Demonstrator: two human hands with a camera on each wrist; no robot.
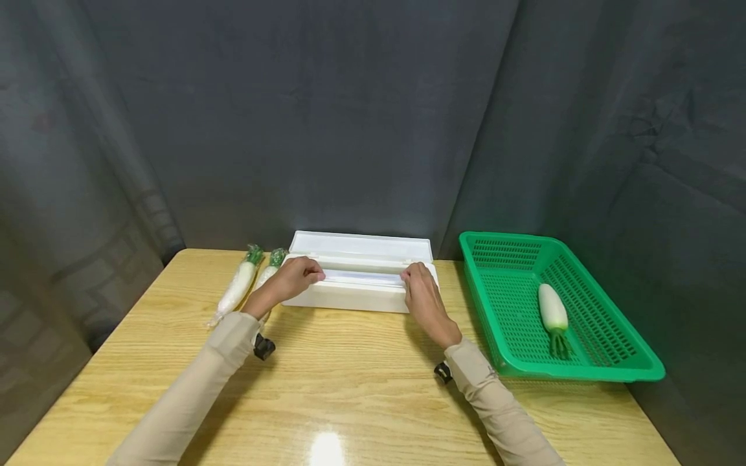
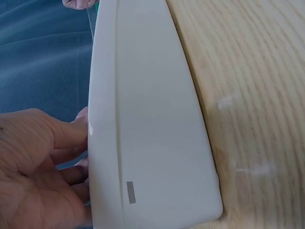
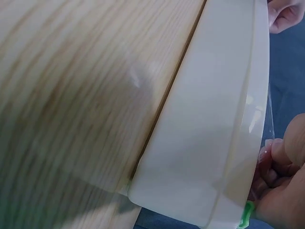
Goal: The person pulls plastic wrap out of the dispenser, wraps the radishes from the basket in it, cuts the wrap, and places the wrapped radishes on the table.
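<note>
A white cling film dispenser box [image 1: 350, 298] lies on the table with its lid [image 1: 361, 246] raised at the back. Clear cling film [image 1: 364, 278] stretches across its opening. At the left end, my left hand [image 1: 296, 278] pinches the film's edge between thumb and fingers; in the left wrist view the box wall hides its fingertips. My right hand [image 1: 423, 299] pinches the film at the other end, where a thin transparent sheet [image 3: 271, 114] shows by the fingertips in the right wrist view. A green piece [image 3: 246, 214] sits at the box's near corner there.
Two white radishes with green tops, one of them the outer radish [image 1: 237, 286], lie left of the box, wrapped in film. On the right stands a green basket [image 1: 484, 304] with one white radish [image 1: 551, 307] in it. Dark curtains [image 1: 326, 116] hang behind the table [image 1: 350, 388].
</note>
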